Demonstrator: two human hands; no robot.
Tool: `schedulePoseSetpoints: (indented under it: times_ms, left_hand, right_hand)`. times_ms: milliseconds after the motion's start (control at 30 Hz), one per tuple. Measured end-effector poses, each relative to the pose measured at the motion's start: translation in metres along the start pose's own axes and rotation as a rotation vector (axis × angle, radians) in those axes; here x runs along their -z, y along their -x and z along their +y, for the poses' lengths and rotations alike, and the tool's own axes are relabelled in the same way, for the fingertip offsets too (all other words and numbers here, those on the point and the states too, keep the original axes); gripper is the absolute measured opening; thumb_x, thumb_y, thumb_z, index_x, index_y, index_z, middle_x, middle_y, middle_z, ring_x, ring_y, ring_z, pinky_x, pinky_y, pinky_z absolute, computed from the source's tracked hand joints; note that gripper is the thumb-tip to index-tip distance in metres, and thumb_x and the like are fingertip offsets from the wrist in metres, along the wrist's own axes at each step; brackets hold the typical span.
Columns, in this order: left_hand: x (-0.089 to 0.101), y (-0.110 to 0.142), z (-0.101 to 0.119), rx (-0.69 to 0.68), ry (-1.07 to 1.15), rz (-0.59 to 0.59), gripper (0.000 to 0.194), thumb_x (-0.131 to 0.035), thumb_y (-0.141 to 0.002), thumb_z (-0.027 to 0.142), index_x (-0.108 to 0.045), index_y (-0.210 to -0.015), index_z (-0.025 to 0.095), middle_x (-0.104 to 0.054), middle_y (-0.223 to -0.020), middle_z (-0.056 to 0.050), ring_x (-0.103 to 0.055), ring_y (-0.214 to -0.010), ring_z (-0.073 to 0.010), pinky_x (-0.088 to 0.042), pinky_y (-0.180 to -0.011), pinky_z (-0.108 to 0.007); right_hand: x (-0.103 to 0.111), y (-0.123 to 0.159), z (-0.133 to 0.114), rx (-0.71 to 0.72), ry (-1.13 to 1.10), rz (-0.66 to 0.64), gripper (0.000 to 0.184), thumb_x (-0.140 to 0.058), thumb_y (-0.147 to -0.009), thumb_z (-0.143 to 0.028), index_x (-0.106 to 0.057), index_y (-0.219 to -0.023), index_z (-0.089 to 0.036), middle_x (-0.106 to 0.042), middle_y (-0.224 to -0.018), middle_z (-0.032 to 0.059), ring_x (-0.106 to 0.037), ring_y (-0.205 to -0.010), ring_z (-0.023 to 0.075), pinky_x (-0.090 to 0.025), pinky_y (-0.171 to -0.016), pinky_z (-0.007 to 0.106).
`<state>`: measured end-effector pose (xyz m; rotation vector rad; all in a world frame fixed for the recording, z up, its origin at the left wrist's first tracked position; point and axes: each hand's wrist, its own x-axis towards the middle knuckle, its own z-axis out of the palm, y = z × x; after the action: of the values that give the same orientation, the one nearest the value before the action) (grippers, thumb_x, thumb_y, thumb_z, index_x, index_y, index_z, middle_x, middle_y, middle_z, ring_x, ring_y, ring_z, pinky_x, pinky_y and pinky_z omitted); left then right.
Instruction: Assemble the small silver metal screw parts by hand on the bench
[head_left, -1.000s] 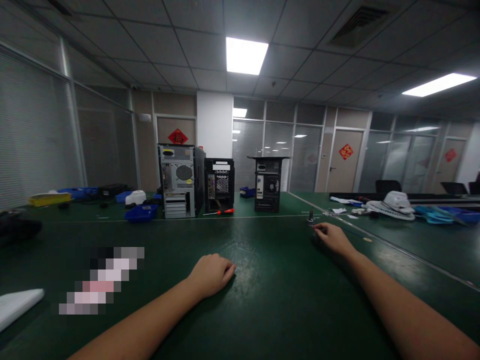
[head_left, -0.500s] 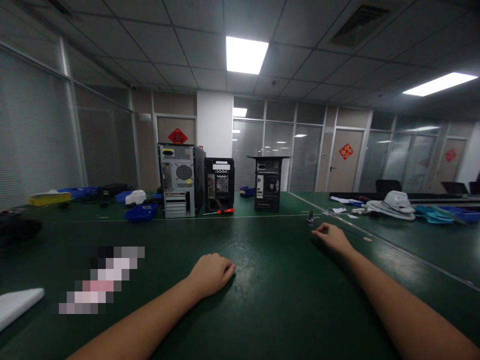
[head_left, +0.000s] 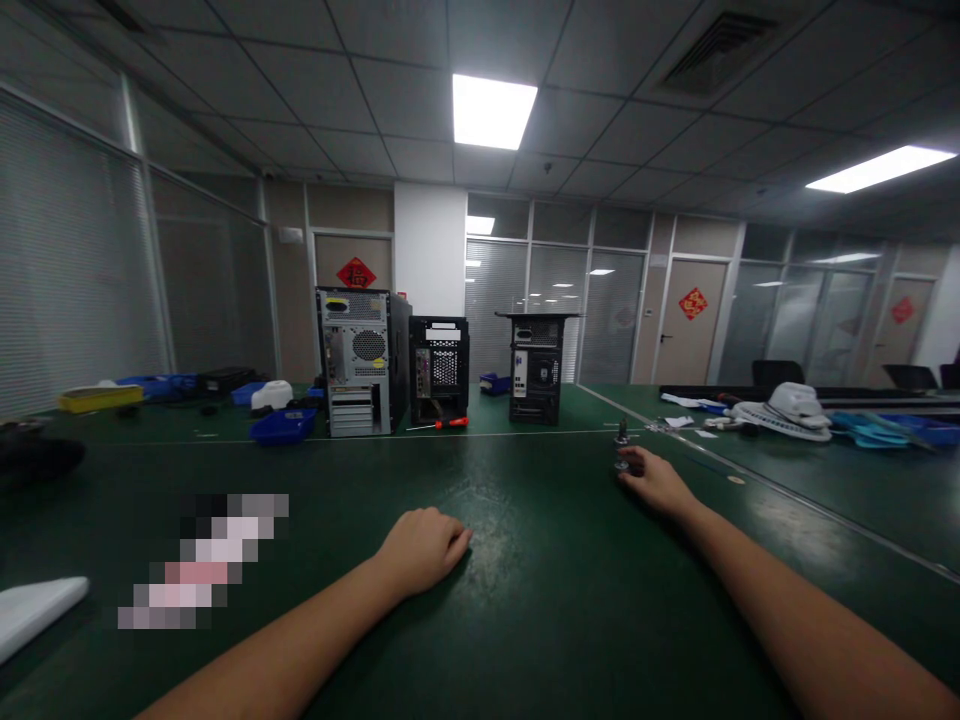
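Note:
My left hand (head_left: 424, 545) rests on the green table (head_left: 525, 600), fingers curled in and nothing visible in them. Farther out to the right, my right hand (head_left: 656, 480) has its thumb and fingertips at a small shiny metal piece (head_left: 622, 463), low on the tabletop. Just beyond it stands a small dark metal object (head_left: 622, 432), upright; its exact kind is too small to make out. The fingers partly cover the shiny piece.
Three computer cases (head_left: 356, 365) stand across the table, with an orange-handled screwdriver (head_left: 452, 422) before the middle one. A blue tray (head_left: 283, 426) sits at left, a white hat-like thing (head_left: 791, 405) at right. A pixelated patch (head_left: 202, 560) hides something near my left arm.
My right hand has shifted slightly left, and its thumb and finger are farther apart. The shiny metal piece now shows at its fingertips. My left hand has stayed put.

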<state>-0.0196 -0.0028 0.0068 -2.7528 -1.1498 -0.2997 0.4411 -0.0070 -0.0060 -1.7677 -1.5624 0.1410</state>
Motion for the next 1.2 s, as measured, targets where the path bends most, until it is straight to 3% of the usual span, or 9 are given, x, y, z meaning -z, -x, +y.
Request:
schedulePoseSetpoints:
  times_ms: [300, 500, 667, 833, 1033, 1200]
  left_hand:
    - [0.001, 0.003, -0.001, 0.012, 0.041, 0.021, 0.032, -0.038, -0.101, 0.046, -0.061, -0.110, 0.025, -0.072, -0.087, -0.006, -0.069, -0.075, -0.0236, -0.049, -0.066, -0.032]
    - [0.002, 0.003, 0.001, -0.067, -0.021, 0.057, 0.039, -0.036, -0.102, 0.051, -0.054, -0.126, 0.027, -0.074, -0.089, -0.006, -0.071, -0.080, -0.0253, -0.051, -0.070, -0.033]
    - [0.004, 0.004, 0.001, -0.153, -0.056, 0.045, 0.037, -0.033, -0.104, 0.044, -0.052, -0.130, 0.025, -0.075, -0.089, -0.006, -0.072, -0.076, -0.0235, -0.051, -0.067, -0.030]
    - [0.004, 0.004, 0.001, -0.159, -0.073, 0.053, 0.035, -0.032, -0.104, 0.043, -0.055, -0.123, 0.024, -0.074, -0.086, -0.005, -0.071, -0.074, -0.0222, -0.051, -0.067, -0.029]
    - [0.002, 0.002, 0.001, -0.150, -0.076, 0.055, 0.036, -0.033, -0.104, 0.045, -0.061, -0.108, 0.024, -0.074, -0.083, -0.005, -0.071, -0.073, -0.0229, -0.049, -0.065, -0.029]
    - [0.000, 0.002, -0.002, -0.188, -0.051, 0.090, 0.038, -0.031, -0.105, 0.043, -0.063, -0.100, 0.022, -0.073, -0.079, -0.004, -0.069, -0.070, -0.0201, -0.045, -0.063, -0.026]
  right_hand:
    - [-0.051, 0.039, -0.136, 0.443, -0.014, -0.293, 0.059, -0.063, -0.084, -0.023, -0.047, -0.140, -0.022, -0.070, -0.122, 0.0072, -0.062, -0.115, 0.0229, -0.044, -0.103, 0.042]
    - [-0.076, 0.080, -0.196, 0.645, 0.005, -0.376, 0.064, -0.064, -0.085, -0.022, -0.044, -0.145, -0.024, -0.068, -0.122, 0.0071, -0.058, -0.116, 0.0242, -0.043, -0.103, 0.040]
    - [-0.077, 0.096, -0.215, 0.686, 0.007, -0.413, 0.061, -0.063, -0.087, -0.026, -0.046, -0.145, -0.024, -0.063, -0.125, 0.0100, -0.058, -0.113, 0.0237, -0.046, -0.099, 0.038]
    - [-0.076, 0.092, -0.212, 0.713, 0.048, -0.421, 0.061, -0.062, -0.085, -0.021, -0.046, -0.144, -0.023, -0.064, -0.124, 0.0097, -0.059, -0.112, 0.0240, -0.045, -0.101, 0.039]
    - [-0.079, 0.087, -0.203, 0.567, -0.080, -0.375, 0.047, -0.051, -0.093, -0.021, -0.047, -0.140, -0.021, -0.058, -0.134, 0.0109, -0.056, -0.120, 0.0224, -0.042, -0.107, 0.039]
    - [-0.087, 0.097, -0.215, 0.563, -0.183, -0.459, 0.037, -0.043, -0.097, -0.020, -0.048, -0.133, -0.022, -0.058, -0.127, 0.0099, -0.057, -0.114, 0.0201, -0.045, -0.103, 0.038]
